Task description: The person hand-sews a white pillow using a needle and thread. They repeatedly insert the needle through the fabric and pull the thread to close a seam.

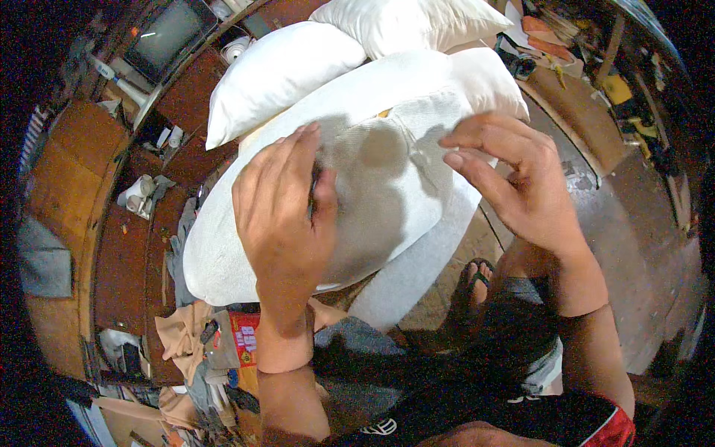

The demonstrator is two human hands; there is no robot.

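A large, puffy white fabric cushion (223, 231) lies in front of me. A seam or fold runs across its upper face, and a small yellow bit (384, 113) shows at it. My left hand (287, 197) hovers over the cushion's left part, open, with fingers stretched out and thumb apart. Over the right part, my right hand (514, 167) is curled, its thumb and fingertips close together in a pinch beside the seam. Whatever may be between those tips is too small to make out. Dark shadows of my hands and head fall on the fabric.
Two white pillows (287, 71) (417, 26) sit behind the cushion. A strip of white fabric (417, 279) hangs toward my legs. Wooden shelving (123, 246) with a dark screen (167, 37) stands left. Cloth scraps (182, 331) are at lower left; clutter lines the right wall. My sandalled foot (479, 279) is below.
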